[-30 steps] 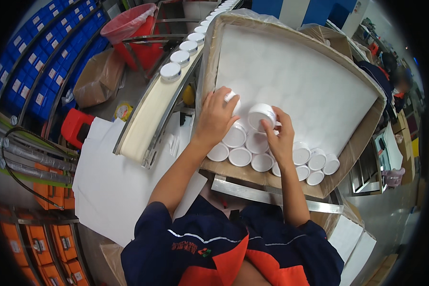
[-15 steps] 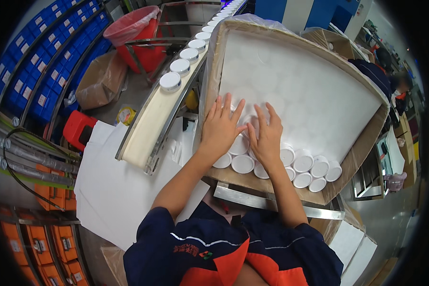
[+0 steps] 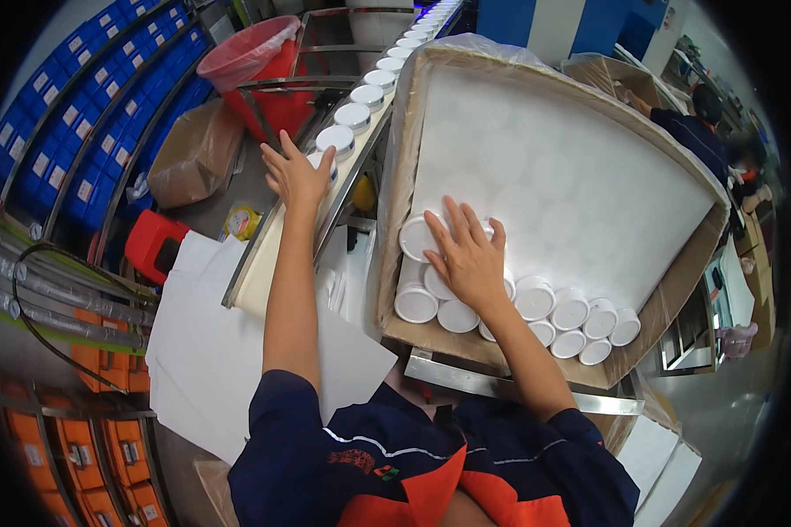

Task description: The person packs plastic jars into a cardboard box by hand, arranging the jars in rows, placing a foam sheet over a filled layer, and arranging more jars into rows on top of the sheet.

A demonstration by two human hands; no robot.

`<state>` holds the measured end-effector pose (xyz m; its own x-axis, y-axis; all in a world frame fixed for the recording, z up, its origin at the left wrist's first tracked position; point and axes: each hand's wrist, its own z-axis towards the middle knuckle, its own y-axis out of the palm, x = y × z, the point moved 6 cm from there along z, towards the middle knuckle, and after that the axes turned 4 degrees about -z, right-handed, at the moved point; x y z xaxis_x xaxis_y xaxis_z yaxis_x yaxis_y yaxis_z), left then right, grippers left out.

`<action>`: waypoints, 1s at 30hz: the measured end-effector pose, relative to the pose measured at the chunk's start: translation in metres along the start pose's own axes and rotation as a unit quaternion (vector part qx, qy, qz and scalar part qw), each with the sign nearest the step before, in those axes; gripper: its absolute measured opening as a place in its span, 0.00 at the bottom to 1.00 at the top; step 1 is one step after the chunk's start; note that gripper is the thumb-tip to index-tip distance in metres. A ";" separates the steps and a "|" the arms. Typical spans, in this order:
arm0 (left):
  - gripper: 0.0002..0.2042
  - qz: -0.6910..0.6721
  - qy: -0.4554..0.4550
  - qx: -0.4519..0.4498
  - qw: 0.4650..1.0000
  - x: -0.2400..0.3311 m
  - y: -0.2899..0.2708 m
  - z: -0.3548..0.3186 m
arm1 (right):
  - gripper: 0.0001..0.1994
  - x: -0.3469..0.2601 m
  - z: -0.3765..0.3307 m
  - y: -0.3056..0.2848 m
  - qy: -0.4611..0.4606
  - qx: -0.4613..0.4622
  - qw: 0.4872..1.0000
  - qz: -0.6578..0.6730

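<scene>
Reaching over the belt, the left grip (image 3: 301, 178) has its fingers fanned wide, thumb out by the nearest flat, round white plastic jar (image 3: 315, 162). It partly covers that jar, so I can't tell if it's actually touching. Past that grip, more of the same jars run off in single file along a cream-coloured conveyor belt (image 3: 257, 270), which also passes under the forearm.

Over to the right, the right grip (image 3: 468, 259) is palm down, fingers spread, across some white jars in a big brown cardboard box (image 3: 402, 167) with a clear plastic liner. Doesn't look clamped on anything, though the hand hides what's under it. One white lid (image 3: 417, 239) shows just left of its fingers, and packed rows sit nearer the body and out to its right, along the box's near wall. A smooth white layer (image 3: 562, 176) fills the box past its fingertips.

Way left of the left grip there's a rack of blue plastic bins (image 3: 53, 149).
</scene>
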<state>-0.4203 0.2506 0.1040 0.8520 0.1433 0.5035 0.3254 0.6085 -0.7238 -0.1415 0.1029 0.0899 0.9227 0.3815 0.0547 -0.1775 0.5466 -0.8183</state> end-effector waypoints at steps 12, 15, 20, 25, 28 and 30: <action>0.35 0.157 0.018 -0.114 0.981 0.008 0.047 0.004 | 0.31 0.037 -0.026 -0.025 0.136 -0.016 0.978 0.158; 0.34 0.040 -0.002 -0.035 0.999 0.008 0.020 -0.002 | 0.32 0.031 -0.033 -0.025 0.117 -0.027 0.983 0.142; 0.36 -0.176 0.179 0.162 0.954 0.075 -0.084 -0.044 | 0.29 0.086 -0.050 -0.038 0.286 0.072 0.865 0.406; 0.46 -0.319 0.472 -0.005 0.822 0.202 -0.089 -0.166 | 0.20 0.149 -0.096 -0.094 0.390 0.365 0.695 0.481; 0.41 -0.259 0.539 -0.035 0.801 0.255 -0.046 -0.236 | 0.17 0.155 -0.123 -0.123 0.388 0.451 0.710 0.378; 0.40 -0.247 0.556 -0.043 0.792 0.270 -0.023 -0.259 | 0.16 0.156 -0.130 -0.127 0.399 0.351 0.802 0.274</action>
<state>-0.0914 0.0727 0.1342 0.4305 -0.9016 0.0430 0.7183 0.3134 -0.6211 0.0697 -0.0037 0.1286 0.5155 0.2622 -0.8158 -0.5212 0.8516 -0.0557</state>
